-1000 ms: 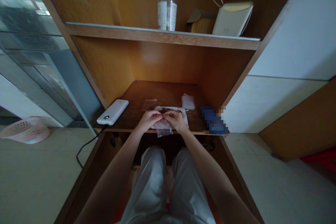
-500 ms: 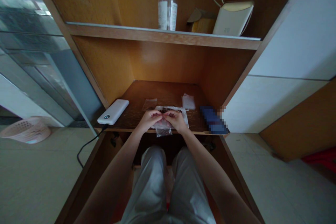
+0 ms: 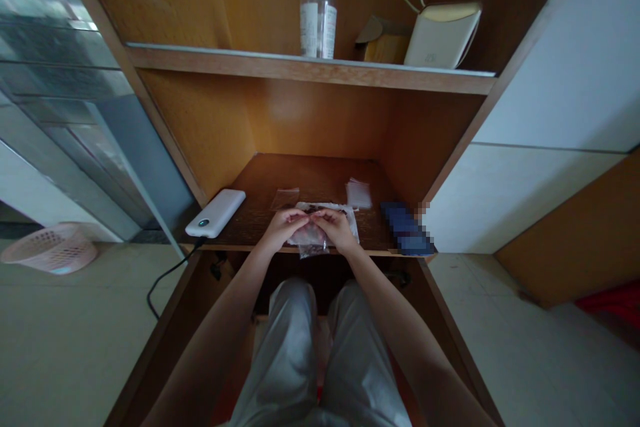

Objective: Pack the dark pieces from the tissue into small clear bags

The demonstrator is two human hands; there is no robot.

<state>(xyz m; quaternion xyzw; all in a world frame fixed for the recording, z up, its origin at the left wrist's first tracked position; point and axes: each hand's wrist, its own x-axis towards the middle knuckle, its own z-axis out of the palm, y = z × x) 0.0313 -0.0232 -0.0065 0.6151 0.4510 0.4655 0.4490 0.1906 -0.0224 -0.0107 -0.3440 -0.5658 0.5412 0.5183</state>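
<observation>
My left hand (image 3: 284, 228) and my right hand (image 3: 336, 227) meet at the fingertips, both pinched on a small clear plastic bag (image 3: 314, 250). The bag hangs below the fingers, over the front edge of the brown shelf board. Under and behind the hands lies a white sheet or packet (image 3: 354, 221) with small dark pieces on it, partly covered by the fingers. Further back on the left is a flat clear plastic bag (image 3: 286, 197). To the right of it, a little stack of clear bags (image 3: 359, 193) rests on the board.
A white power bank (image 3: 216, 213) with a black cable (image 3: 161, 279) lies at the left. A blurred blue object (image 3: 407, 228) is at the right edge. The upper shelf (image 3: 280, 65) bears a clear bottle (image 3: 319, 17), a small box (image 3: 386, 43) and a white strapped case (image 3: 441, 37).
Both hands stay at nearly the same spot, fingertips together on the bag. The bag's hanging end shifts only slightly.
</observation>
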